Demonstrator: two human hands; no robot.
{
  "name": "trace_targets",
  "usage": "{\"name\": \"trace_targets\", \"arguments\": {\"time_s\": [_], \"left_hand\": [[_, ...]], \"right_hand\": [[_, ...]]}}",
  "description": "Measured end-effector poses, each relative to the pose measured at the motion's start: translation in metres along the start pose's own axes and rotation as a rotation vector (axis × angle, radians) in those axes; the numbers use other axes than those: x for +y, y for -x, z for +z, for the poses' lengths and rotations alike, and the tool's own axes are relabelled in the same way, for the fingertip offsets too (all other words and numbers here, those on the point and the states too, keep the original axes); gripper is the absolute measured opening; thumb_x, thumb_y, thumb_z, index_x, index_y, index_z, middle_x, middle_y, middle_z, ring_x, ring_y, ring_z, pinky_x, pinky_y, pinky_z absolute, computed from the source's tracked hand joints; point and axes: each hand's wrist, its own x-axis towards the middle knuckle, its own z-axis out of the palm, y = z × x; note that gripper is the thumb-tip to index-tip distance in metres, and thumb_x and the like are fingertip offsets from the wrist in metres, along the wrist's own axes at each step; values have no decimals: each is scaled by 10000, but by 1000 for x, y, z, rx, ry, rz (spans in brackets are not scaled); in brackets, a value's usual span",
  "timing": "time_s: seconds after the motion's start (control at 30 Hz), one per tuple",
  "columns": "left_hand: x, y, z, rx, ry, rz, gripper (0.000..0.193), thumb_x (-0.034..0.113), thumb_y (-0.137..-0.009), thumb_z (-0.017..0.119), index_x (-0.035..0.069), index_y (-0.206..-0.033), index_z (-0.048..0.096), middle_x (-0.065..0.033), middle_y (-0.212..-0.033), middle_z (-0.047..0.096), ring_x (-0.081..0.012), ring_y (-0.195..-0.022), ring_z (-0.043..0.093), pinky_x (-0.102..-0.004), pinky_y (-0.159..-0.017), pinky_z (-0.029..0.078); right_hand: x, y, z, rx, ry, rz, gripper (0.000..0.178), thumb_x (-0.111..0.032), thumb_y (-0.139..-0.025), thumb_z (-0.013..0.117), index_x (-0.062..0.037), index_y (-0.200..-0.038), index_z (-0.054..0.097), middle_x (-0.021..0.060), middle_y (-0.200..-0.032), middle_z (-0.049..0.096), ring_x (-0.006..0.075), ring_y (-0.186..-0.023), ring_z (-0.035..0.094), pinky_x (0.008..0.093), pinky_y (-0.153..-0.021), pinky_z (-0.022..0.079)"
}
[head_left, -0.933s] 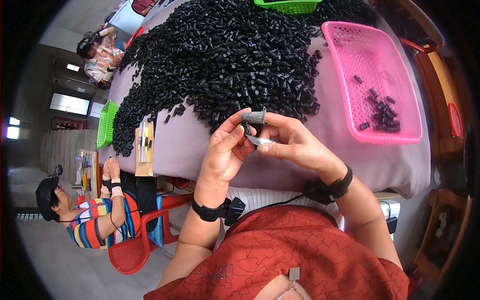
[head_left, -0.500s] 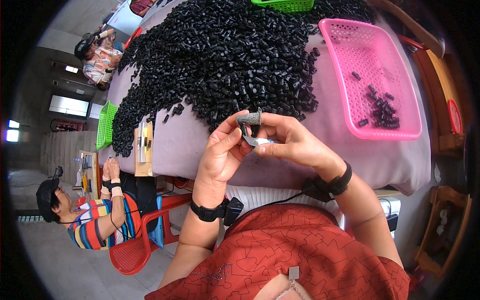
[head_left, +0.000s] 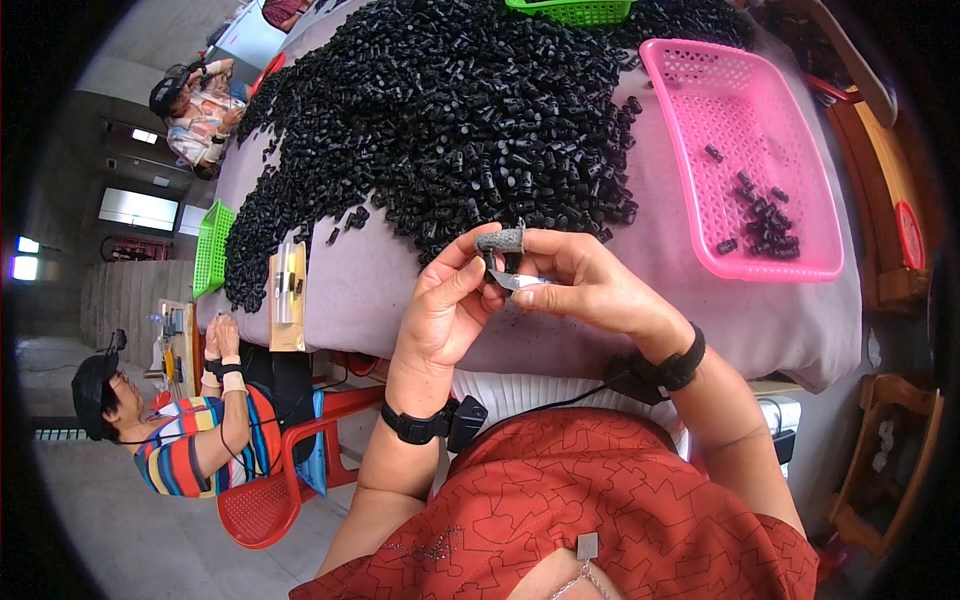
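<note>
My left hand [head_left: 443, 302] is closed in a pinch on a small black cylindrical part [head_left: 513, 263], partly hidden by the fingers. My right hand [head_left: 590, 280] grips a short knife blade [head_left: 506, 281], its held end wrapped in white. The blade's tip lies close against the black part, near the left thumb. A grey, rough-textured finger sleeve [head_left: 499, 241] sits over the part, seemingly on the right index fingertip. Both hands are above the near table edge, just in front of a big heap of similar black parts [head_left: 480, 140].
A pink basket [head_left: 690, 215] holding several black parts stands at the right. Green baskets [head_left: 211, 250] are at the left and far edges. A cardboard piece [head_left: 288, 340] with a clear tube lies on the pale tablecloth [head_left: 350, 290]. Two people [head_left: 205, 440] work at the left.
The blade has tilted slightly between my hands, its tip shifting a little near the black part. Both grips look the same.
</note>
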Motion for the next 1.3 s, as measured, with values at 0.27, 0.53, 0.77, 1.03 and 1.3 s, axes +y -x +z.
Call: {"name": "trace_targets", "arguments": {"time_s": [0.27,0.53,0.77,1.03,1.3], "left_hand": [[1,1,0,58,2,-13,350,72,-912,614,45,-1256,559,-37,-952,655,-94,-738,615,-210,-668,533],[2,2,2,88,17,-35,350,74,-913,612,44,-1257,558,-35,-954,654,-89,-738,613,-208,-663,532],[2,2,3,58,20,-40,350,92,-917,609,61,-1262,559,-22,-937,641,-77,-735,601,-203,-657,516],[0,5,4,28,31,-50,369,82,-917,598,23,-1277,538,-54,-974,633,-111,-730,573,-222,-649,488],[2,4,4,96,19,-40,391,86,-900,624,22,-1275,536,-58,-982,636,-106,-727,581,-219,-651,515]], "right_hand": [[2,-1,0,16,56,-8,313,-216,-908,626,-22,-1150,586,-43,-783,554,32,-702,454,209,-598,372],[5,-4,1,16,41,-33,351,-210,-906,636,-12,-1189,573,-55,-763,528,33,-690,430,213,-601,365],[1,-2,0,6,64,-68,354,-181,-895,649,-5,-1192,569,-57,-781,523,31,-707,432,215,-609,366],[0,-3,-3,-4,-68,-52,279,-88,-895,624,28,-1148,603,-2,-954,641,61,-896,547,246,-818,456],[8,-4,-3,-44,-43,-125,263,-87,-889,643,17,-1119,570,-22,-900,597,38,-842,518,223,-774,445]]}}
